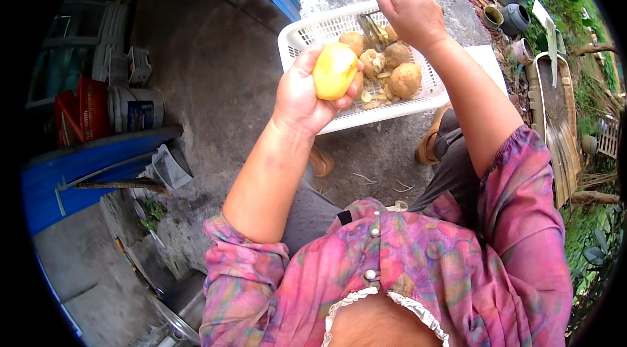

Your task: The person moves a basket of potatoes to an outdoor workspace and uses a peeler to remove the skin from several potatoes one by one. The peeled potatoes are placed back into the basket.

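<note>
My left hand (297, 92) is closed around a peeled yellow potato (335, 71), held up over the near left side of a white plastic basket (353, 124). My right hand (416, 19) is curled in a grip above the basket's far right side. From it a metal peeler (371, 28) points down into the basket, apart from the peeled potato; its handle is mostly hidden by the fingers. Several unpeeled brown potatoes (405, 80) lie in the basket. Among them are thin strips of potato peel (371, 104).
The basket stands in front of my knees, over a concrete floor (225, 53). To the left are a red plastic crate (85, 112) and a white bucket (137, 109). At the right, plant pots (516, 18) and a long trough (554, 92) line the greenery.
</note>
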Demonstrator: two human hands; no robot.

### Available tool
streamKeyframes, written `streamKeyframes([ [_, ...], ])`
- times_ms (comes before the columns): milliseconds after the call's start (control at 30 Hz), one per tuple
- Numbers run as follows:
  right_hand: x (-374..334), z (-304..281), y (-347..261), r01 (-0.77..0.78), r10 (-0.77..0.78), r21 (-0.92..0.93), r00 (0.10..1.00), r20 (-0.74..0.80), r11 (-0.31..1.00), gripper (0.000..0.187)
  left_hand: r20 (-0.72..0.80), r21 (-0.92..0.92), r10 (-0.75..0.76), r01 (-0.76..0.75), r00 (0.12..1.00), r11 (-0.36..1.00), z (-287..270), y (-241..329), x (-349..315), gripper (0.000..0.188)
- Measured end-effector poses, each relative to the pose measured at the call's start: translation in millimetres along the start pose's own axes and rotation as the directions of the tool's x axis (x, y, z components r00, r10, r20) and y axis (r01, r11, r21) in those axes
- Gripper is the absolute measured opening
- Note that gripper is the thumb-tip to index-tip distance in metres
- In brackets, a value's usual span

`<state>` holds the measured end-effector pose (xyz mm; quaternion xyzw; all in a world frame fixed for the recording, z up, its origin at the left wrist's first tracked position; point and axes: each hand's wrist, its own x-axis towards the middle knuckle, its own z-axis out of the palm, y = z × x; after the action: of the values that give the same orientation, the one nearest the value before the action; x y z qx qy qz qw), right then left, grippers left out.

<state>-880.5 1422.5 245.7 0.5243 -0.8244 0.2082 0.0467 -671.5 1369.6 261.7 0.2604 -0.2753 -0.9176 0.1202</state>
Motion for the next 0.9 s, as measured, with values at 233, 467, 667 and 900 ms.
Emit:
streamKeyframes([
  [233, -11.7, -13.8, -50.8, 0.148, -0.164, 0.317, 0.986, 0.025, 0.937, 0.04, -0.106, 0.004, 0.115, -0.115, 0.988, 0.993, 2.5, 1.2, 1.1, 0.039],
  [467, 3.3, 2.4, -12.6, 0.014, -0.029, 0.367, 0.999, 0.036, 0.93, 0.04, 0.132, 0.161, 0.233, -0.253, 0.963, 0.954, 4.8, 6.2, -0.4, 0.038],
  [667, -9.9, -22.9, -48.9, 0.28, -0.239, 0.375, 0.959, -0.151, 0.884, 0.039, 0.087, 0.175, 0.292, -0.303, 0.952, 0.937, 6.3, 0.6, -1.2, 0.038],
  [900, 0.2, -2.9, -11.5, 0.112, -0.081, 0.342, 0.991, -0.103, 0.933, 0.037, 0.196, 0.071, 0.243, -0.261, 0.95, 0.963, 5.8, 2.2, -1.0, 0.034],
])
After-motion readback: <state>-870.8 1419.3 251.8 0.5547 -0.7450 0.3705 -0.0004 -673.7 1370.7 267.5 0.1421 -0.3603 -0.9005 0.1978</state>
